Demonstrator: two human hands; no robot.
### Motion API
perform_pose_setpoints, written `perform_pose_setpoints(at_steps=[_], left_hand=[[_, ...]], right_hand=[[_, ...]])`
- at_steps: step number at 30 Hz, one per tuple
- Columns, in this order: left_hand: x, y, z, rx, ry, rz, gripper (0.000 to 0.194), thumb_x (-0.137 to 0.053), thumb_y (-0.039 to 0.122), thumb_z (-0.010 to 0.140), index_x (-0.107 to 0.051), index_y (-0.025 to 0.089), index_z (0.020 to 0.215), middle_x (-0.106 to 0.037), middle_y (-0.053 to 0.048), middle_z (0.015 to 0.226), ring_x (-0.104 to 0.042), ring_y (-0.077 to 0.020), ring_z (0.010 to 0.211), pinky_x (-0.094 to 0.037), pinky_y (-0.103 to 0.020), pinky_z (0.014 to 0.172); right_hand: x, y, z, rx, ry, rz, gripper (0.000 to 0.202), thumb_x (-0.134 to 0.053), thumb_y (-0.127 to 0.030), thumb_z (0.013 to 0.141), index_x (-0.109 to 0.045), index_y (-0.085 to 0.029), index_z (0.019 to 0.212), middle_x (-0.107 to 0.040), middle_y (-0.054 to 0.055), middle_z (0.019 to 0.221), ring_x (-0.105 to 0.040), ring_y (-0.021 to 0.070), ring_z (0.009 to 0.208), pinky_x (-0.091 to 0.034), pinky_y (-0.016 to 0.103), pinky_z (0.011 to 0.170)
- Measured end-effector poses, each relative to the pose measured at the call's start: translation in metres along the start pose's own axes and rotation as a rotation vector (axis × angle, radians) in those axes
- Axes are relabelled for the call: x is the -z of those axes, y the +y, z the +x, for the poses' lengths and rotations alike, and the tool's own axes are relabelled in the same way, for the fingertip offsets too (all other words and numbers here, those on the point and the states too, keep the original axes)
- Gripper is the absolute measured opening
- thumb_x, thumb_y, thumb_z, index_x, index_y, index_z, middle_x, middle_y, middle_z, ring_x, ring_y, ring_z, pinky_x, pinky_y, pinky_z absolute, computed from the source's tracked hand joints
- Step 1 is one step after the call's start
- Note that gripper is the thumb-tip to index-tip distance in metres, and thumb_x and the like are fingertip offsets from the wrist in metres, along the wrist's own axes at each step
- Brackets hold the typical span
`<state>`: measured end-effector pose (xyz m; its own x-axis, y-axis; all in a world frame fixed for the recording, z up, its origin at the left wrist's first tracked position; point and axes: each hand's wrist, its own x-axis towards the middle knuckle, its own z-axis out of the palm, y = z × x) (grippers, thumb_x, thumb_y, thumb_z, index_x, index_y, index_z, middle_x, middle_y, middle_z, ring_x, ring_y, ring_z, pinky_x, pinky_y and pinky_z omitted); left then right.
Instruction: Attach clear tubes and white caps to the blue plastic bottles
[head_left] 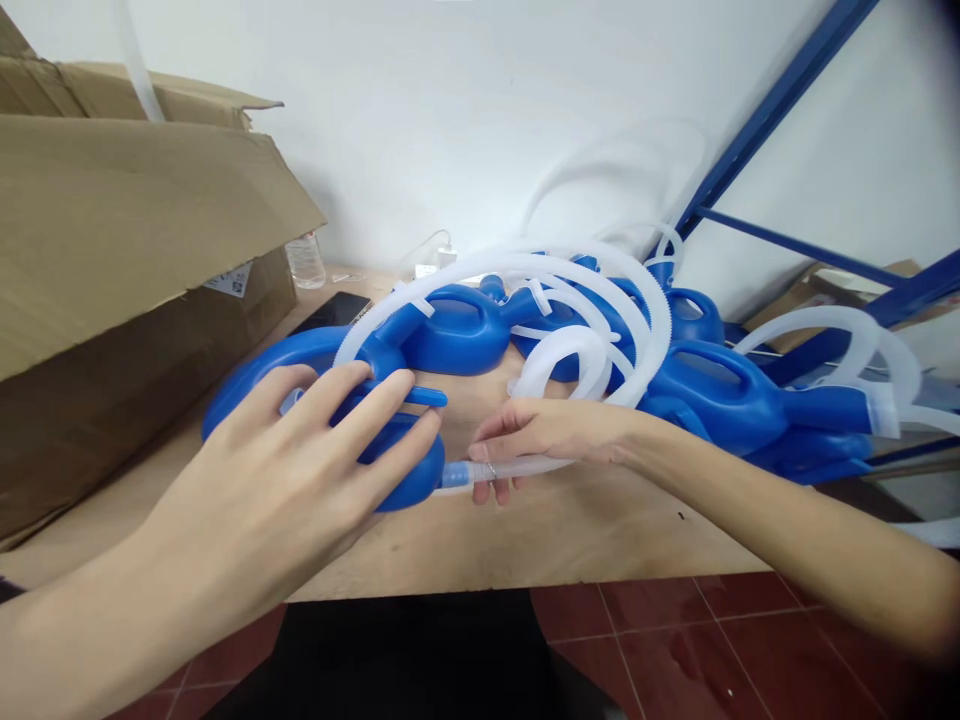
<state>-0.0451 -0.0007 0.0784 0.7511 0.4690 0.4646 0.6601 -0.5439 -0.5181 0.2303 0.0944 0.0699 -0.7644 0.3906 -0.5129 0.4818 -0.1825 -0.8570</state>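
Note:
My left hand [300,460] lies over a blue plastic bottle [412,480] with a looped handle, its fingers bent around the body and somewhat apart. From the bottle's right end runs a translucent corrugated hose [536,465], joined by a light-blue end piece [455,474]. My right hand [517,440] pinches that hose just right of the joint, between thumb and fingers. Another stretch of white hose arches above both hands toward the right. Part of the bottle is hidden under my left hand.
Several more blue bottles [457,330] with coiled white hoses lie behind and to the right on the wooden table [465,560]. An open cardboard box [150,200] stands at left, near a clear plastic bottle [306,262] and a dark phone [334,310]. Blue metal shelving [780,100] rises at right.

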Motion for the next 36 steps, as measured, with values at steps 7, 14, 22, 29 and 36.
perform_pose_setpoints(at_steps=[7,14,22,29,36], left_hand=[[-0.001,-0.004,-0.002,-0.04,-0.012,0.03,0.035,-0.047,0.011,0.102,-0.07,0.017,0.128,-0.075,-0.018,0.134,-0.072,-0.0381,0.107,-0.056,-0.053,0.079],[-0.005,-0.004,-0.001,-0.014,-0.017,0.056,0.03,-0.049,0.015,0.104,-0.07,0.019,0.125,-0.075,-0.018,0.135,-0.073,-0.0375,0.107,-0.058,-0.052,0.078],[-0.002,0.0,-0.005,-0.003,-0.029,0.049,0.035,-0.054,0.006,0.1,-0.068,0.019,0.129,-0.069,-0.019,0.15,-0.075,-0.041,0.122,-0.061,-0.054,0.085],[-0.003,0.003,-0.001,-0.063,0.041,0.124,0.037,-0.061,-0.001,0.094,-0.074,0.016,0.124,-0.075,-0.019,0.14,-0.078,-0.0429,0.115,-0.065,-0.054,0.079],[-0.006,0.005,-0.003,-0.051,0.064,0.152,0.03,-0.062,0.002,0.098,-0.074,0.016,0.121,-0.078,-0.018,0.136,-0.078,-0.0387,0.111,-0.064,-0.05,0.076]], right_hand=[[0.002,-0.001,-0.006,0.031,0.316,-0.067,0.033,-0.096,-0.034,0.081,-0.087,-0.026,0.112,-0.087,0.005,0.113,-0.079,0.0229,0.111,-0.061,0.041,0.105],[-0.002,0.002,-0.007,0.144,0.36,0.067,0.031,-0.098,-0.03,0.078,-0.086,-0.021,0.104,-0.086,0.003,0.103,-0.081,0.0186,0.099,-0.063,0.037,0.098],[-0.004,-0.001,-0.007,0.021,0.388,0.008,0.029,-0.098,-0.038,0.078,-0.088,-0.023,0.1,-0.086,0.003,0.101,-0.078,0.0196,0.099,-0.06,0.036,0.096],[-0.006,0.001,0.0,0.091,0.36,-0.195,0.013,-0.075,-0.036,0.098,-0.081,-0.025,0.095,-0.082,0.001,0.1,-0.072,0.0166,0.092,-0.056,0.032,0.084],[-0.009,0.01,0.004,0.243,0.345,-0.277,0.016,-0.079,-0.037,0.094,-0.079,-0.02,0.097,-0.083,0.004,0.099,-0.076,0.02,0.091,-0.059,0.034,0.081]])
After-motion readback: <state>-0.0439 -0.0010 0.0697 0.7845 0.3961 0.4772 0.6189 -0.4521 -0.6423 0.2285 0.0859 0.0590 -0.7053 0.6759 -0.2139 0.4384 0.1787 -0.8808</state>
